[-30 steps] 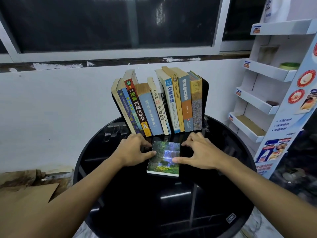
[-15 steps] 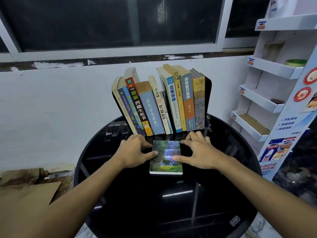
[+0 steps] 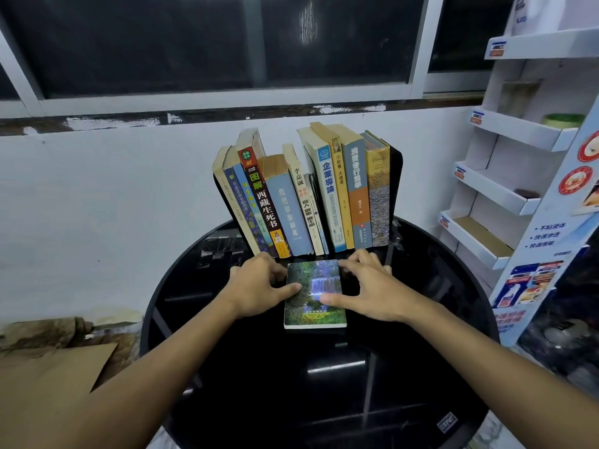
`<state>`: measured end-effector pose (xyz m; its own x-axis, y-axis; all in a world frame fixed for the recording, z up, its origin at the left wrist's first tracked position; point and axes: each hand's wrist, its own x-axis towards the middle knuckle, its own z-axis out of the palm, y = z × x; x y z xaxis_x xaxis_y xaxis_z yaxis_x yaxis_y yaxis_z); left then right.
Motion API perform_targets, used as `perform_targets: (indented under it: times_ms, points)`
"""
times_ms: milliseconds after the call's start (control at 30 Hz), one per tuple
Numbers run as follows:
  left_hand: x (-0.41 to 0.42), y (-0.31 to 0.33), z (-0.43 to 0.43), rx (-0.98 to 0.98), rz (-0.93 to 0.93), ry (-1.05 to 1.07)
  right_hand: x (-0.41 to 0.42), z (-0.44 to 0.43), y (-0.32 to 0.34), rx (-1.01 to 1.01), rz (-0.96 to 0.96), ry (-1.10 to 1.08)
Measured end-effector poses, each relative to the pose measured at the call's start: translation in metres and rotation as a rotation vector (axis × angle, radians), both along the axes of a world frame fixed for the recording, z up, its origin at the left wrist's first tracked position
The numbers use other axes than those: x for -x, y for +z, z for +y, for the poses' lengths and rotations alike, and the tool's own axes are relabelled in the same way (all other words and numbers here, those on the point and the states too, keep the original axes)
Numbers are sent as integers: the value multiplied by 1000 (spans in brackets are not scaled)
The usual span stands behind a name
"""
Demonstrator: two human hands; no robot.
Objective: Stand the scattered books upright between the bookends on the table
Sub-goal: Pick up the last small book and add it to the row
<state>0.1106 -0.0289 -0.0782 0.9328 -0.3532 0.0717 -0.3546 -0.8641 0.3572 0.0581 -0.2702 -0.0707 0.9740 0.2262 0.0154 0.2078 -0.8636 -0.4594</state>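
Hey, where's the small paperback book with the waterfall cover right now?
Head view, centre: the waterfall paperback lies flat on the black round table before the row of upright books, gripped between left hand and right hand.

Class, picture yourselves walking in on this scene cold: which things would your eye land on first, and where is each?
The waterfall book lies flat at the middle of the black table, the left hand and right hand holding its sides with thumbs on the cover. Behind it a row of books stands between black bookends, the left ones leaning. A white rack stands at the right.
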Motion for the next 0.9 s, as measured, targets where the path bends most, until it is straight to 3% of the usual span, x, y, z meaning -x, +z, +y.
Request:
perform_targets:
  times_ms: [167, 433, 667, 900]
  points:
    - [-3, 8, 0, 157, 34, -10, -5, 0, 8, -111, -19, 16]
    - [-4, 28, -5, 356, -13, -9, -8, 9, 35, -277, -304, -27]
    - [2, 43, -17, 505, 4, -62, 4, 25, 47, -289, -404, 8]
    - [2, 46, -23, 526, 37, -97, 16, 32, 53, -266, -451, 35]
